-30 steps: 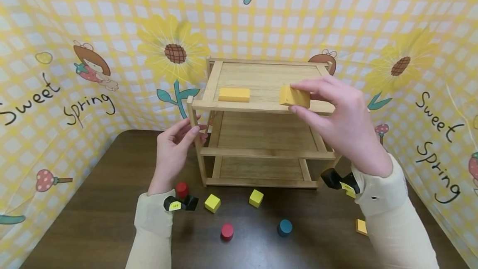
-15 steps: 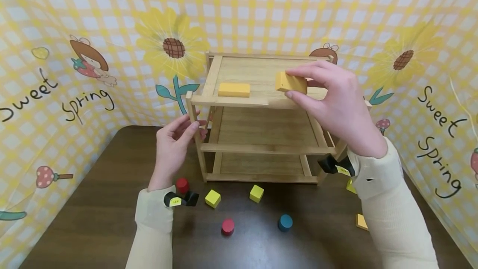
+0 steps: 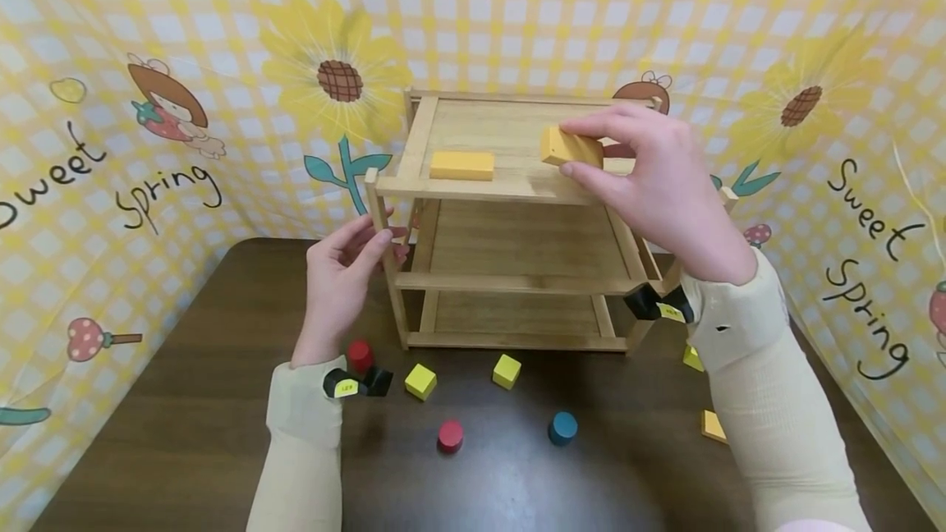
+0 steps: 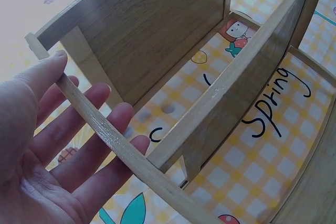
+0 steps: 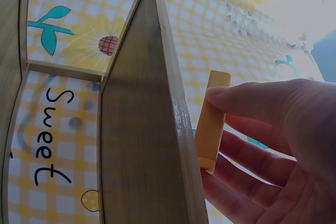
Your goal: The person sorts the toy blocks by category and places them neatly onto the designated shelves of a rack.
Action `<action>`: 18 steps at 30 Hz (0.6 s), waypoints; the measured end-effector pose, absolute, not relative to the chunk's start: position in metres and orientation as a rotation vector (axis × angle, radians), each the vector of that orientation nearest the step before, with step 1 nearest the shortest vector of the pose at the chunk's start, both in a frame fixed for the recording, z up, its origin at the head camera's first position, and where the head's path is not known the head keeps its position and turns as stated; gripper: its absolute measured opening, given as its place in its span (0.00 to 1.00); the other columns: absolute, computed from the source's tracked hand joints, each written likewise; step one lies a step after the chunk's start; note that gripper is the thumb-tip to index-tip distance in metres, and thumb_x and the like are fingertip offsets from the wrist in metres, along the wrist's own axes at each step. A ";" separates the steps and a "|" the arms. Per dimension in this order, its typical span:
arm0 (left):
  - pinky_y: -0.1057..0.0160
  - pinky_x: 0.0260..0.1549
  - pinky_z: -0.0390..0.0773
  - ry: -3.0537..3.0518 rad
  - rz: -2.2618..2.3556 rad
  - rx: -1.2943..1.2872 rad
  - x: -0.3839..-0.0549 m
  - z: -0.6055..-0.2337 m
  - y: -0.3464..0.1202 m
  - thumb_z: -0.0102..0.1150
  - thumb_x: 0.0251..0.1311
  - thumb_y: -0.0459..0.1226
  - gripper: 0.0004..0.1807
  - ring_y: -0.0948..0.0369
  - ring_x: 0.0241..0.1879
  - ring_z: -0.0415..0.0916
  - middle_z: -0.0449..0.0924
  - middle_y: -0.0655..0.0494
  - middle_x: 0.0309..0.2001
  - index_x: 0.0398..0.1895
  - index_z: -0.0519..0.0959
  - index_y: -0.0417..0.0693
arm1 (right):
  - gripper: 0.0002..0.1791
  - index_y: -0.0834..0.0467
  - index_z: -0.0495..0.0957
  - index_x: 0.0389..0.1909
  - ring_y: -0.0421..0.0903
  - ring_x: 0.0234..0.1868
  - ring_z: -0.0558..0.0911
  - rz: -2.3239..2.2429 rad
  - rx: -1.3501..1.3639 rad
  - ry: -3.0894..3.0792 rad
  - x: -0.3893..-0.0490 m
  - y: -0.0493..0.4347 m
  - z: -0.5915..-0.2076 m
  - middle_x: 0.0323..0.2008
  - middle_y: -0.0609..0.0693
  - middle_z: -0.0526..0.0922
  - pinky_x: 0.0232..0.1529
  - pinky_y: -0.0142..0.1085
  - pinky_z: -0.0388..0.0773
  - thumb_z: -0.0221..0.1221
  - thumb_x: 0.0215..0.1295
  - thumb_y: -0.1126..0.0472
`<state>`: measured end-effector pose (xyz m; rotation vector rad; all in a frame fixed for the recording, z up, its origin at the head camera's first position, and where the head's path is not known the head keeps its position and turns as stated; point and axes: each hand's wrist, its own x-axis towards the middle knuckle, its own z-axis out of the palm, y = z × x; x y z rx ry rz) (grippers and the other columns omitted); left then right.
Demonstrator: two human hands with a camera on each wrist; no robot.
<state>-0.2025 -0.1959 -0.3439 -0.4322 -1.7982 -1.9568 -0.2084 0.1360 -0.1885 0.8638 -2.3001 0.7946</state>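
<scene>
A three-tier wooden shelf rack (image 3: 517, 282) stands on the table. My left hand (image 3: 338, 277) holds its front left post (image 4: 100, 124), thumb on one side and fingers behind. Between thumb and fingers, my right hand (image 3: 654, 179) pinches an orange-yellow rectangular block (image 3: 565, 148) over the right part of the top shelf. From the right wrist view the held block (image 5: 211, 124) appears beside the shelf's front rail (image 5: 176, 87); whether it touches the shelf I cannot tell. A similar yellow block (image 3: 462, 166) lies on the top shelf's left part, near the front rail.
Before the rack, the dark table (image 3: 185, 433) carries two yellow-green cubes (image 3: 420, 382), two red cylinders (image 3: 450, 436) and a blue cylinder (image 3: 563, 428). Near the right sleeve lie another yellow-green piece (image 3: 692, 358) and a yellow block (image 3: 714, 426). Checked cloth (image 3: 222, 6) surrounds the table.
My right hand has carried the block slightly left and back over the top shelf, and the block is now tilted. The left hand stays on the post. The whole view has shifted slightly.
</scene>
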 end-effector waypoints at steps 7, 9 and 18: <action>0.56 0.38 0.86 -1.793 -1.944 -0.428 -0.203 -0.344 -0.196 0.63 0.70 0.33 0.17 0.49 0.35 0.87 0.88 0.45 0.42 0.59 0.82 0.37 | 0.17 0.56 0.86 0.54 0.41 0.48 0.80 0.822 0.884 -2.387 -0.215 0.129 -0.183 0.50 0.47 0.86 0.50 0.37 0.82 0.71 0.64 0.62; 0.55 0.39 0.86 -1.781 -1.951 -0.448 -0.204 -0.344 -0.197 0.62 0.70 0.32 0.17 0.50 0.35 0.87 0.88 0.44 0.42 0.59 0.82 0.36 | 0.17 0.56 0.87 0.54 0.41 0.49 0.80 0.835 0.903 -2.417 -0.217 0.126 -0.181 0.50 0.47 0.86 0.50 0.38 0.82 0.71 0.64 0.62; 0.55 0.38 0.86 -1.785 -1.954 -0.441 -0.205 -0.345 -0.196 0.63 0.69 0.31 0.17 0.46 0.36 0.87 0.88 0.44 0.43 0.59 0.82 0.36 | 0.17 0.56 0.86 0.54 0.41 0.50 0.78 0.836 0.914 -2.583 -0.220 0.120 -0.173 0.50 0.47 0.85 0.53 0.38 0.80 0.70 0.65 0.61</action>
